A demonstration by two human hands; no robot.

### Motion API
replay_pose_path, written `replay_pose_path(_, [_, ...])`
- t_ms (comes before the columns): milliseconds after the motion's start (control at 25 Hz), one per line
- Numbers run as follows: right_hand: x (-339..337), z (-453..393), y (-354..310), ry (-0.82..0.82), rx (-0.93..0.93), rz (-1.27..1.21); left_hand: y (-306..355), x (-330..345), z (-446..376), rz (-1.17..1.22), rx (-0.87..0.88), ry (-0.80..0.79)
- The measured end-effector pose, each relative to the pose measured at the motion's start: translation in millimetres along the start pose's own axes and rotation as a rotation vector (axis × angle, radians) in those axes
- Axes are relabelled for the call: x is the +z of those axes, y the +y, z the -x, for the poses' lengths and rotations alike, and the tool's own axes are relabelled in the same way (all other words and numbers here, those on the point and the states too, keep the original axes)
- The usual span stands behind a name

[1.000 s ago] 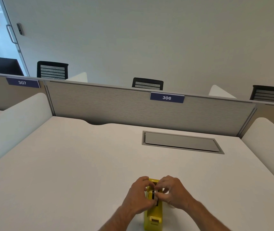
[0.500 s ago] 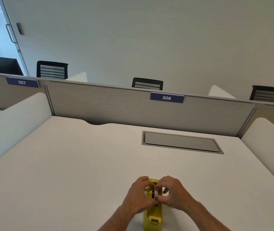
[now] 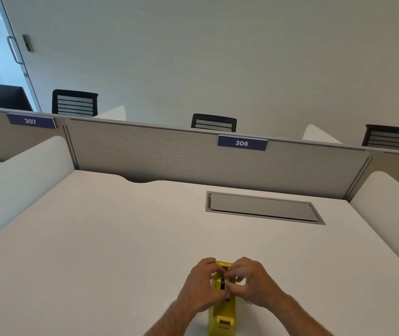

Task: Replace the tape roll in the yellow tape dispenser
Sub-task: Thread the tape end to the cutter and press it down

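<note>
Currently both hands on the dispenser (image 3: pixel 221 311), near desk (image 3: pixel 121 238) edge. Left hand (image 3: pixel 202 287) clamps its body so it won't slide; right hand (image 3: pixel 249 283) pinches the roll (image 3: pixel 223 284) at the cradle, seating it, I judge.

Yellow tape dispenser (image 3: pixel 222 314) with black hub (image 3: pixel 222 284), white desk (image 3: pixel 96 238), grey flush panel (image 3: pixel 261 207), beige woven divider (image 3: pixel 169 154), navy signs with white numerals (image 3: pixel 242 143), black slatted chairs (image 3: pixel 75 103)
</note>
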State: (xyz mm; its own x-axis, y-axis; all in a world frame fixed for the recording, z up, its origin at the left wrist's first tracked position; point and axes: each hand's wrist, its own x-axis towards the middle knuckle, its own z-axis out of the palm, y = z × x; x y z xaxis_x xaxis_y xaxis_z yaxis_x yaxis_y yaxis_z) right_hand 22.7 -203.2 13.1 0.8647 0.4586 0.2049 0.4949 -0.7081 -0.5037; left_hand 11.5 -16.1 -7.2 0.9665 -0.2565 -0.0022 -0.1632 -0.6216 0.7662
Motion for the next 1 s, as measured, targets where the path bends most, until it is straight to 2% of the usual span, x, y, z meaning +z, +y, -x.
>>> replay_pose_path(1000, [-1.0, 2.3, 2.2, 0.001, -0.018, -0.032, -6.2, 4.4, -3.4, -0.010, -0.021, -0.021])
